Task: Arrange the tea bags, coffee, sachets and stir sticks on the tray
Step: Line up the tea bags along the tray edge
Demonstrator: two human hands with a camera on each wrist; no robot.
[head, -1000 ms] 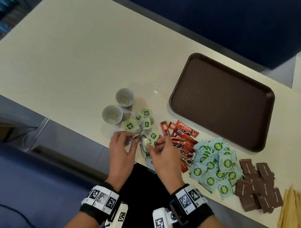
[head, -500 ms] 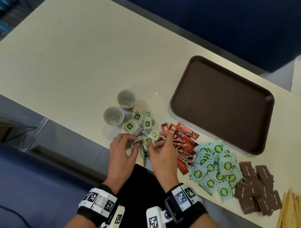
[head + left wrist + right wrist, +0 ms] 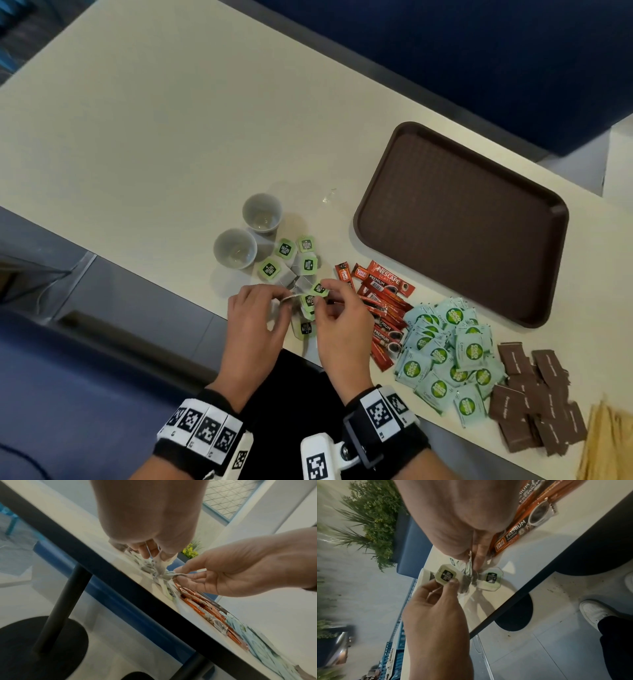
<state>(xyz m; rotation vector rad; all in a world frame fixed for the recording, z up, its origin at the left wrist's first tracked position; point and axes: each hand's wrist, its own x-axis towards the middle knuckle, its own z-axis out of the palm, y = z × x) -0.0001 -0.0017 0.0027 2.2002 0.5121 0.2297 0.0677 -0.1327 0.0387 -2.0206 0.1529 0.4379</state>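
Observation:
A cluster of tea bags [image 3: 303, 265] with green tags lies at the table's near edge. My left hand [image 3: 286, 298] pinches a green tag [image 3: 446, 576] and its string. My right hand [image 3: 323, 294] pinches another tea bag [image 3: 171, 574] of the same tangle, just to the right. The brown tray [image 3: 462, 222] stands bare at the far right. Red coffee sticks [image 3: 383, 298] lie right of my right hand, then light blue sachets [image 3: 445, 353], brown sachets [image 3: 534, 394] and wooden stir sticks [image 3: 609, 442] at the frame's corner.
Two small grey cups [image 3: 262, 212] [image 3: 234, 248] stand just left of and behind the tea bags. A small clear scrap [image 3: 329, 195] lies between the cups and the tray. The cream table [image 3: 154, 137] stretches far to the left and back.
Both hands stay at the tangle of tea bags. Their fingertips have crept slightly farther into the cluster, and the right hand's fingers now sit by a green tag.

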